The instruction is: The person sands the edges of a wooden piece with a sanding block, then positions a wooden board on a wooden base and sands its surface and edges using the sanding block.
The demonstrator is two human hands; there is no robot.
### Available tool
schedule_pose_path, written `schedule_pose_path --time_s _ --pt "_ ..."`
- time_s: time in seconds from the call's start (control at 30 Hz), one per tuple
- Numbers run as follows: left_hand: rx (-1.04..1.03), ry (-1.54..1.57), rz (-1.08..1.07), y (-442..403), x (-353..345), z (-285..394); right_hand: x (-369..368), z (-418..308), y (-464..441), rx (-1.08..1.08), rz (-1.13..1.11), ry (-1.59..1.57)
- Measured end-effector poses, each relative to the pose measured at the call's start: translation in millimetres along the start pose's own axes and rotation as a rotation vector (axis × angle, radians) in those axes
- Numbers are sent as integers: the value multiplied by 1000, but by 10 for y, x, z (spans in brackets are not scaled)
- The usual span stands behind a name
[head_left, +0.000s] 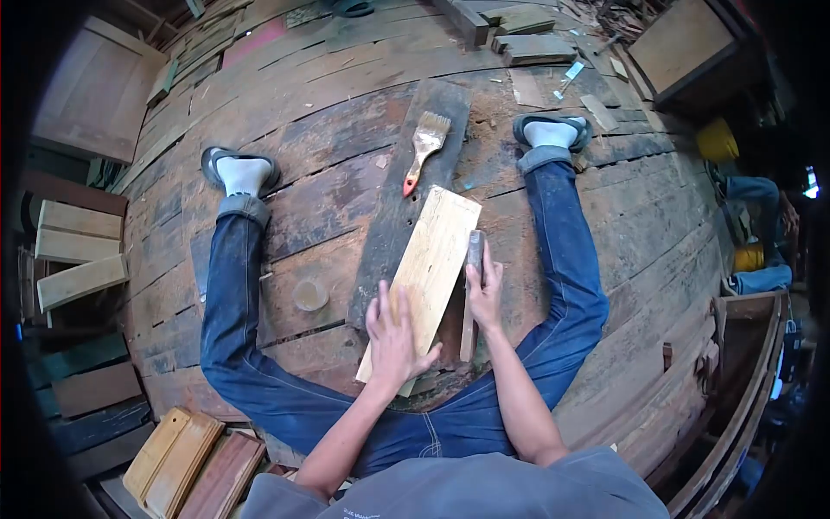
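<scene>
A pale wooden board (pixel 437 251) lies at a slant between my legs, its far end near a dark plank (pixel 393 229) on the floor. My left hand (pixel 394 339) rests on the board's left side with its fingers spread. On the right, my right hand (pixel 484 285) is closed around a small grey block-like tool (pixel 475 248) at the board's right edge. Below that hand a narrow wooden strip (pixel 468 337) shows. A paintbrush (pixel 426 149) with a red-tipped handle lies on the dark plank beyond the board.
A round translucent lid or dish (pixel 310 295) sits left of the board. Stacked wood pieces (pixel 173 458) stand at the lower left, boards (pixel 79 233) at the left. Offcuts (pixel 533 49) lie at the far side. Another person's legs (pixel 761 199) and yellow buckets (pixel 717 140) show at right.
</scene>
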State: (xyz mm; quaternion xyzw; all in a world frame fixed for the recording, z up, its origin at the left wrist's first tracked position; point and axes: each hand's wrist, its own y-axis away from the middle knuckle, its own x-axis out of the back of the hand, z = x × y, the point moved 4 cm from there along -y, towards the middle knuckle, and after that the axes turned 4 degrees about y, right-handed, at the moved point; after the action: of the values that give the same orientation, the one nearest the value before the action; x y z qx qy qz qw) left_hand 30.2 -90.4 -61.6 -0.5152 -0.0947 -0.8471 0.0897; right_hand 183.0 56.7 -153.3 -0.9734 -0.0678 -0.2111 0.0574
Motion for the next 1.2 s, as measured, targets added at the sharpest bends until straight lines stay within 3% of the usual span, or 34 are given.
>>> schedule_pose_path --time_s 0.07,0.2,0.53,0.63,0.8,0.93,1.0,1.1,1.2 --pt "143 14 28 36 28 -65 37 -15 -8 45 8 48" --pt "188 17 -33 123 4 -65 56 -41 7 25 10 88" --pt "163 75 34 36 148 -172 79 -141 38 41 -32 144" --pt "158 154 39 57 133 -297 95 -313 53 164 -36 264" --pt "161 29 44 124 196 -315 79 -905 221 299 -256 442" --pt "185 18 32 135 60 -406 -166 -1211 486 637 -473 615" --pt "187 19 19 161 17 -431 -267 -1212 507 571 -612 634" --pt "199 30 6 168 18 -442 -240 -1286 307 663 -687 704" --pt "207 37 5 167 20 -446 -266 -1249 -46 589 -605 808"
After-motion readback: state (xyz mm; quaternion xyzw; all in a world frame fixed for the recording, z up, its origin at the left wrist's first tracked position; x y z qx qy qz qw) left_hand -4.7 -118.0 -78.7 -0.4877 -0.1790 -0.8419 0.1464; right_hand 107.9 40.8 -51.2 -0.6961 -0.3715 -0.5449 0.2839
